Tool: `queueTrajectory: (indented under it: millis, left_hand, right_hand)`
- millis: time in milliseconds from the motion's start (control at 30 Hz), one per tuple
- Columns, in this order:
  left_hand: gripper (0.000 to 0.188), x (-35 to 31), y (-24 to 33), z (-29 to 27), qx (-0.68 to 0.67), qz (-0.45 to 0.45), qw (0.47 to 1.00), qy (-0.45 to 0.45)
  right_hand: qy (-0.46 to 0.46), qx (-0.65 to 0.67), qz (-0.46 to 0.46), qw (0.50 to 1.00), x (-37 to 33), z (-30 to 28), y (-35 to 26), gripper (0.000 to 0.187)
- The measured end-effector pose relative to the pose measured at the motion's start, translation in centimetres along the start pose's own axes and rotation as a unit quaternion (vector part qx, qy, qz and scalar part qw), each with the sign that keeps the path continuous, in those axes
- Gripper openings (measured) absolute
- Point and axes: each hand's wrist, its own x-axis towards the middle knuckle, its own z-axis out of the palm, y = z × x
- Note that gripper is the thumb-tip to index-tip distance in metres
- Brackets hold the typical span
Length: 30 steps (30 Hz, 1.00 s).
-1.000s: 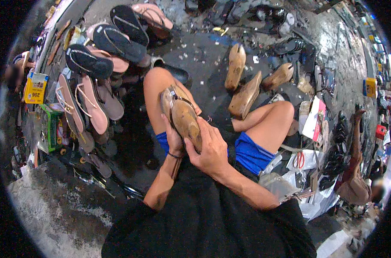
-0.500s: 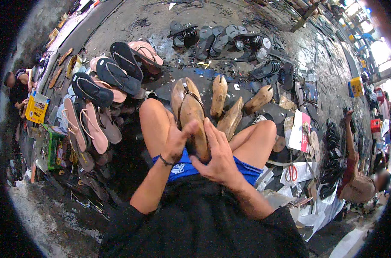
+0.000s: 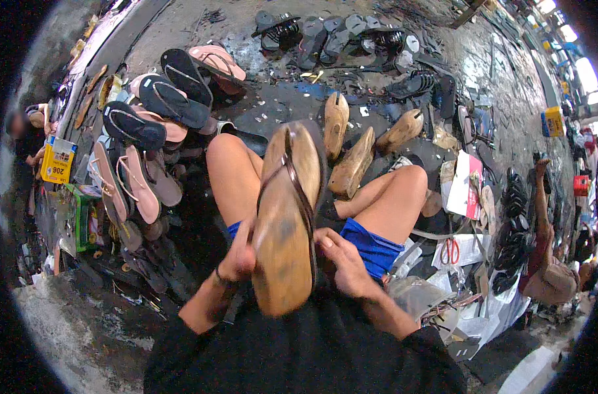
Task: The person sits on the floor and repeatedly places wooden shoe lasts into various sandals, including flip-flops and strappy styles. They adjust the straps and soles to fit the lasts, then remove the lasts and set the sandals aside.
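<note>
Close in front of my chest, a wooden shoe last [image 3: 282, 243] stands with its toe end pointing away from me. A dark brown thong strap [image 3: 304, 200] runs over it in a V, and a dark sole shows along the edge behind. My left hand [image 3: 238, 257] grips the last's left side, its fingers partly hidden underneath. At the right edge, my right hand [image 3: 347, 264] is closed with bent fingers against the sole and strap side. Beyond my knees lie three bare wooden lasts, the nearest last [image 3: 353, 164] beside my right leg.
Finished black and pink sandals [image 3: 174, 102] are piled at the left. Dark strapped sandals [image 3: 338, 39] lie at the far side. Red-handled scissors [image 3: 449, 251] rest on paper at the right, near a white-and-pink box [image 3: 465, 186]. Other people sit at both sides.
The last has been raised toward me and now looks larger. My hands moved from its top and strap area to its two sides, lower and farther apart.
</note>
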Motion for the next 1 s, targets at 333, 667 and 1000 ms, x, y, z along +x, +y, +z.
queueTrajectory:
  millis: [333,667,1000]
  left_hand:
    - [0.136,-4.0,-1.1,2.3,-0.145,0.088,0.976,-0.138]
    - [0.090,-0.1,5.5,7.6,0.623,0.126,0.770,0.054]
    - [0.035,-0.6,1.6,6.0,0.435,-0.044,0.899,-0.039]
  right_hand:
    - [-0.144,0.219,0.045,0.964,-3.7,1.7,0.1,0.040]
    - [-0.084,0.195,-0.149,0.966,0.9,1.9,-1.7,0.107]
    - [0.117,0.411,-0.044,0.903,-5.4,2.2,-3.8,0.100]
